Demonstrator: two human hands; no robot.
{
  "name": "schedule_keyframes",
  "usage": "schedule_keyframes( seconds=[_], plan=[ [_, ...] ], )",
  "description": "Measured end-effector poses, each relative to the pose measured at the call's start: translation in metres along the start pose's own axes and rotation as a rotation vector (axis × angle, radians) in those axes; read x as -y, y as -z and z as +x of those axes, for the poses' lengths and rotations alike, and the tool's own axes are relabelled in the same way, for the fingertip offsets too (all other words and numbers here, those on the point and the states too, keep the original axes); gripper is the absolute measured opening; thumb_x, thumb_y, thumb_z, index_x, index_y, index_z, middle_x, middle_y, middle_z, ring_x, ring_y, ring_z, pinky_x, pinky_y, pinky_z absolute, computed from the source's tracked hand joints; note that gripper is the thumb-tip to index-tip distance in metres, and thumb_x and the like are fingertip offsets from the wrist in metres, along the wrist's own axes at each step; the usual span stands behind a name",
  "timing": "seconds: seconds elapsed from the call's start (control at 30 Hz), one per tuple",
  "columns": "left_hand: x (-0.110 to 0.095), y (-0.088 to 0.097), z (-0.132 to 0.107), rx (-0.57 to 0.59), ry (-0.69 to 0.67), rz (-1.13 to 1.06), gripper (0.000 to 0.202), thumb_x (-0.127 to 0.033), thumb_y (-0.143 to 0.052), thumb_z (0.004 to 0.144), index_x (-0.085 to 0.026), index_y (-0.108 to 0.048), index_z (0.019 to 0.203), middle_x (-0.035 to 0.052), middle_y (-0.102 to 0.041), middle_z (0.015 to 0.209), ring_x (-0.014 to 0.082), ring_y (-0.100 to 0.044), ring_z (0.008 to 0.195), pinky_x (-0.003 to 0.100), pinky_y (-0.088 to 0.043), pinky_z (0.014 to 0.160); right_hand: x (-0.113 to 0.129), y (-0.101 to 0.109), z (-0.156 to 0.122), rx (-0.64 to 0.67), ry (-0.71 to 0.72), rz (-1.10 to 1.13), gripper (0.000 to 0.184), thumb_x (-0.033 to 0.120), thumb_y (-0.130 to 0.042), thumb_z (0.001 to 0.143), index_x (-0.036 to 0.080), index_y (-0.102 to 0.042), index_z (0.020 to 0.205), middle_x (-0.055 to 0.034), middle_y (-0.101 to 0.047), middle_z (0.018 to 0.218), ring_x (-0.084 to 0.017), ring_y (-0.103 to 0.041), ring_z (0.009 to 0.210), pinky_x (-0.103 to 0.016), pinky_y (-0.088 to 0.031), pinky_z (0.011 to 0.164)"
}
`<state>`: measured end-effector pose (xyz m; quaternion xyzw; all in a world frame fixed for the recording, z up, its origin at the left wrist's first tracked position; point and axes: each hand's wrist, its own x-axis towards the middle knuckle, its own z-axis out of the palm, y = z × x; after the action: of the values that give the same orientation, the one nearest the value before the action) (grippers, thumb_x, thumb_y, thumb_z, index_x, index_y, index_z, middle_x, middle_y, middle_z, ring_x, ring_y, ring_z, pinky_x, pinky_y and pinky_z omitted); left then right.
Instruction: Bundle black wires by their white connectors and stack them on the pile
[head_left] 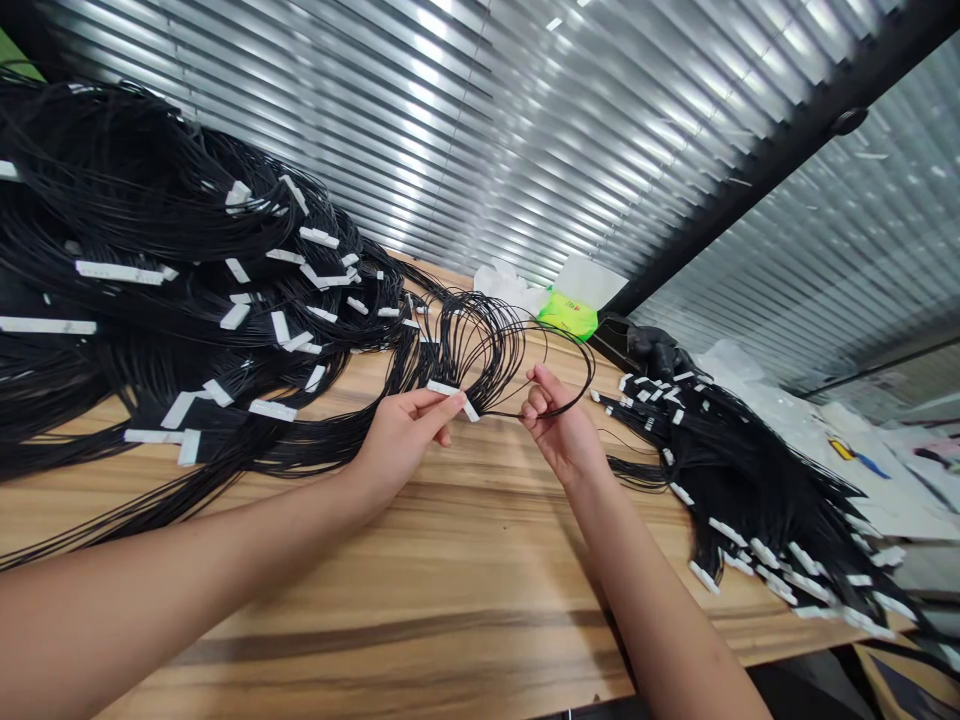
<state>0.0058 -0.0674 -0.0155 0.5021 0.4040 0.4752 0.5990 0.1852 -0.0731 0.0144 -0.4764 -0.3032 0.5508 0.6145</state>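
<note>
Mid-table, just ahead of my two hands — looped black wires (pixel 491 335), bunched into arcs above the wood-grain table (pixel 450 600). Their near ends meet a white strip (pixel 444 387) in my left hand (pixel 409 430): thumb pressed down on it, index finger underneath, so it's a pinch. Strip sits tilted, right end lower.

My right hand (pixel 562 430) is just right of that, palm turned up, fingers curled in around a few strands that run out of the bunch into a wider loop (pixel 592 368). Can't tell how firmly they grip, or the exact strand count.

Beyond the bunch: crumpled white tissue (pixel 504 284) next to a bright green packet (pixel 568 314) with a white sheet standing out of it.

Left side — big heap of black wires (pixel 150 190) with white strips scattered through it. Right side: second wire pile (pixel 757 490), white pieces at both ends. Ribbed metallic panel (pixel 412 130) behind everything, dark bar (pixel 750 205) slanting across it.
</note>
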Motion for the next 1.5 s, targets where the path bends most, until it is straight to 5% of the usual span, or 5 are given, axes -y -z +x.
schedule_keyframes(
  seconds=[0.33, 0.77, 0.97, 1.27, 1.5],
  plan=[
    [-0.002, -0.001, -0.001, -0.01, 0.006, 0.012, 0.029, -0.045, -0.066, 0.073, -0.016, -0.071, 0.072, -0.0026, -0.052, 0.047, 0.0106, -0.047, 0.051, 0.023, -0.039, 0.054, 0.012, 0.001, -0.002, -0.053, 0.221, 0.227, 0.043, 0.038, -0.071, 0.072, 0.019, -0.037, 0.054, 0.0094, -0.036, 0.05, -0.005, -0.037, 0.044, -0.019, -0.043, 0.05],
    [-0.004, -0.001, -0.001, 0.011, 0.025, -0.042, 0.025, -0.041, -0.069, 0.071, -0.016, -0.072, 0.072, -0.0034, -0.052, 0.049, 0.0088, -0.046, 0.049, 0.022, -0.038, 0.052, 0.009, 0.008, 0.004, -0.1, 0.189, 0.388, 0.045, 0.019, -0.059, 0.067, 0.02, -0.017, 0.053, 0.009, -0.031, 0.047, -0.006, -0.036, 0.044, -0.02, -0.039, 0.047],
    [-0.004, -0.001, -0.001, 0.011, 0.024, -0.018, 0.026, -0.042, -0.068, 0.072, -0.016, -0.072, 0.072, -0.0031, -0.053, 0.05, 0.0098, -0.046, 0.05, 0.023, -0.038, 0.052, 0.007, 0.004, 0.0, -0.043, 0.178, 0.33, 0.047, 0.021, -0.066, 0.072, 0.02, -0.023, 0.053, 0.0121, -0.018, 0.041, -0.005, -0.025, 0.037, -0.019, -0.039, 0.047],
    [-0.005, -0.001, -0.002, 0.043, 0.019, -0.019, 0.024, -0.04, -0.068, 0.072, -0.016, -0.072, 0.072, -0.0035, -0.052, 0.049, 0.0091, -0.046, 0.05, 0.022, -0.039, 0.052, 0.004, 0.008, 0.006, -0.076, 0.089, 0.311, 0.039, 0.015, -0.063, 0.072, 0.02, -0.028, 0.053, 0.0123, -0.022, 0.039, -0.004, -0.027, 0.036, -0.018, -0.041, 0.047],
    [-0.01, -0.003, -0.003, 0.048, 0.049, -0.02, 0.023, -0.039, -0.069, 0.07, -0.016, -0.072, 0.069, -0.0035, -0.051, 0.046, 0.0095, -0.046, 0.048, 0.023, -0.04, 0.051, 0.0, 0.005, 0.009, -0.205, 0.096, 0.242, 0.015, 0.026, -0.071, 0.071, 0.02, -0.058, 0.077, 0.0082, -0.058, 0.06, -0.005, -0.051, 0.048, -0.018, -0.045, 0.05]
  ],
)
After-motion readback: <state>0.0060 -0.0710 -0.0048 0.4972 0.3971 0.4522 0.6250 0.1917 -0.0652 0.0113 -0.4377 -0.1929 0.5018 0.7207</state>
